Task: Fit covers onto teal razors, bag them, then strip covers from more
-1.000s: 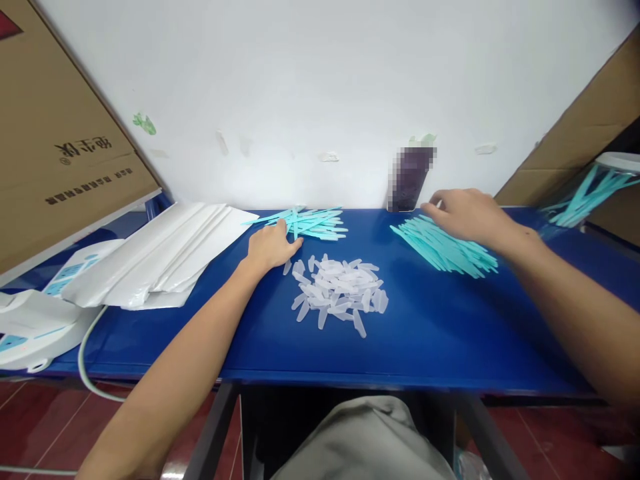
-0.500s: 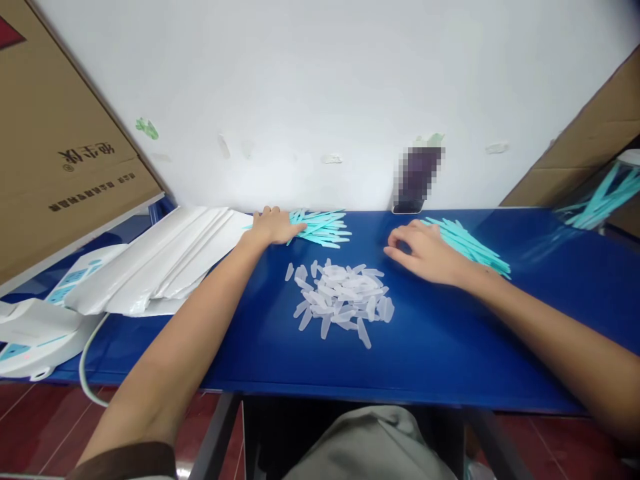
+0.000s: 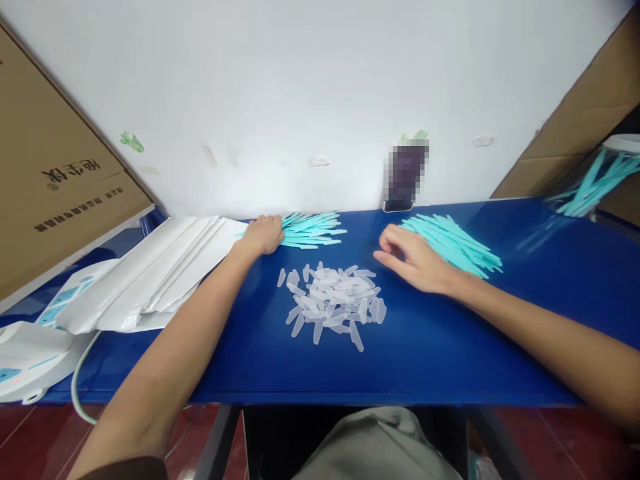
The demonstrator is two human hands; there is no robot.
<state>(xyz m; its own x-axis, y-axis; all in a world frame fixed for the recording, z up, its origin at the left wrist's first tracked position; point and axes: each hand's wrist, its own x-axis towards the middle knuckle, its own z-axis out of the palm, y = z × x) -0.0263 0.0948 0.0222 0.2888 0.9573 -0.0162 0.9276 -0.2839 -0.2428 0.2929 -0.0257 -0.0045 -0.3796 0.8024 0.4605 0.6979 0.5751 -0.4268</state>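
My left hand (image 3: 265,235) lies closed over the near-left end of a fanned pile of turquoise eyebrow razors (image 3: 313,230), its fingers wrapped down onto them. How many it grips is hidden. My right hand (image 3: 411,260) rests loosely curled on the table beside a second pile of turquoise razors (image 3: 455,245); a small gap shows between thumb and fingers, with nothing visible in it. Between the hands, closer to me, a heap of small translucent blade covers (image 3: 334,300) is spread on the blue table (image 3: 400,360).
White plastic bags (image 3: 145,280) lie stacked at the left, partly over a white and blue device (image 3: 45,360) with a cable. A phone-like object (image 3: 406,175), blurred out, leans on the wall. A clear tub of razors (image 3: 595,183) is at far right; a cardboard box (image 3: 60,167) stands left.
My left hand has closed further and drawn slightly left on the razors. My right hand's fingers have curled closer to the thumb. The view has shifted a little.
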